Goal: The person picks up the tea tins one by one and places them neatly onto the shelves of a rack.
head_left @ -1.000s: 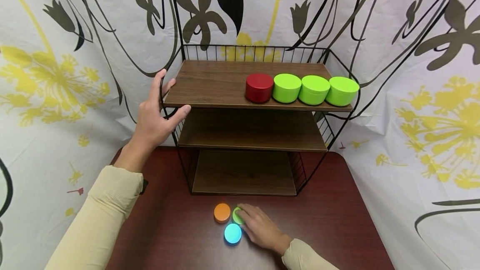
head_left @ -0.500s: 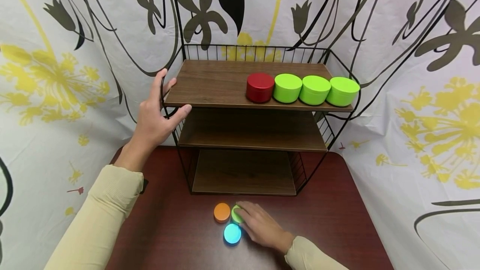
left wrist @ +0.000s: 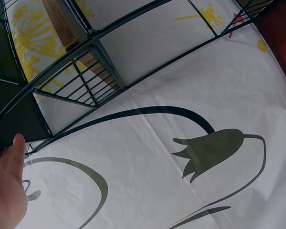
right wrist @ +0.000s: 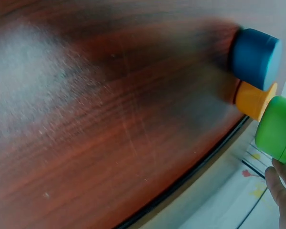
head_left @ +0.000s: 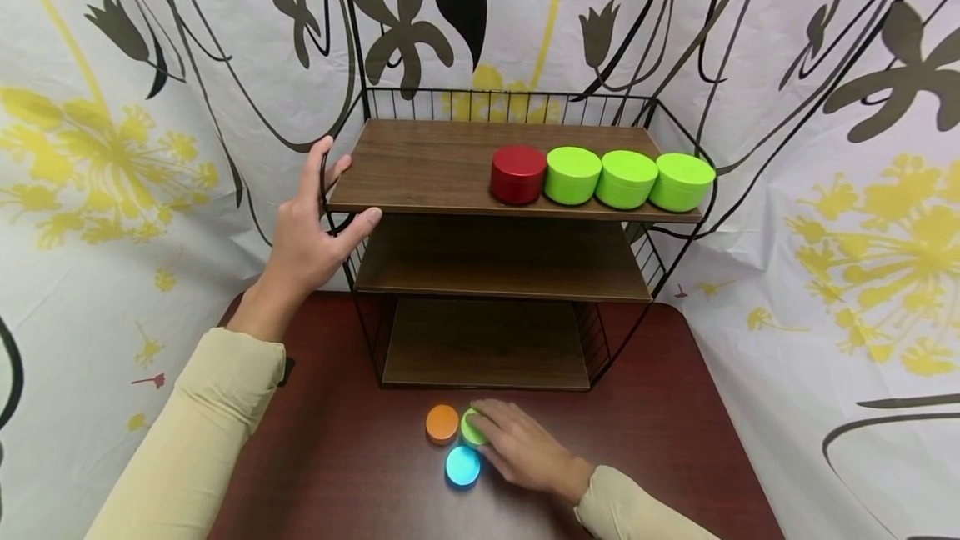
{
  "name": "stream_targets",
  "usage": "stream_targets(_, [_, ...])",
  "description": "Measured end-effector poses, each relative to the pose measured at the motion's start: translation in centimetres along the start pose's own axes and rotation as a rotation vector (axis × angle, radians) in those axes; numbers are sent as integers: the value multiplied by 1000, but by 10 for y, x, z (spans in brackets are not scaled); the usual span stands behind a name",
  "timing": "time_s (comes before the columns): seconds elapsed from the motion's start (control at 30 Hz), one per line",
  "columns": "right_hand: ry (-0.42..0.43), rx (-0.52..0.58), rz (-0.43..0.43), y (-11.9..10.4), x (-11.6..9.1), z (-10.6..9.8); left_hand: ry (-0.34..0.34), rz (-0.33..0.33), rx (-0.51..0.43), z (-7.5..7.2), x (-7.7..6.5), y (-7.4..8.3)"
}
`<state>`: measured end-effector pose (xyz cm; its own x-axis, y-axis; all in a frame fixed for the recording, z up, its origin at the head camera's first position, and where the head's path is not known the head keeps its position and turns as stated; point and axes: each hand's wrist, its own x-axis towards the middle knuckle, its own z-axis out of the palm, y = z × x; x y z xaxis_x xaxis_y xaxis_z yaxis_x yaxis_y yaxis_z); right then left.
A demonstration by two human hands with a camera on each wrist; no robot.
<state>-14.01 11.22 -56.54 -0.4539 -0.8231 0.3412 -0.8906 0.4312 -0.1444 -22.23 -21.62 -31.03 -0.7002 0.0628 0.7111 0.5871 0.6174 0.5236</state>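
Note:
At the upper left of the head view, my left hand [head_left: 307,232] grips the left side of the wire-framed shelf rack [head_left: 502,290]. Its thumb lies at the top board's front edge, and fingertips show around the side rail. In the left wrist view only part of that hand [left wrist: 9,186] appears. My right hand [head_left: 525,448], low on the table, holds a small round green container [head_left: 472,430], partly covered by the fingers. Close beside it stand an orange container [head_left: 442,424] and a blue container [head_left: 462,467]. Fingers meet the green container [right wrist: 276,129] in the right wrist view.
A red round container [head_left: 518,175] and several lime-green ones [head_left: 627,179] stand in a row on the top shelf's right half. The rack stands at the back of the dark red table [head_left: 660,440]. Patterned white cloth [head_left: 787,290] surrounds the table.
My right wrist and forearm have shifted slightly to the right, while the fingers stay at the green container. The left hand keeps its place on the rack.

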Motion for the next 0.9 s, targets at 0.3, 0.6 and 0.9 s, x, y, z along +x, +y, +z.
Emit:
stream_targets(0.3, [19,-8,-53,-3,13,-17,2,-2,4,-1,1,1])
stream_targets(0.6, [38,-53,-89,-8,25,-35,-4,-7,0,0,1,0])
stream_targets(0.9, [42,-49,-98,-13,30,-43,1,3,8,-1,0,0])
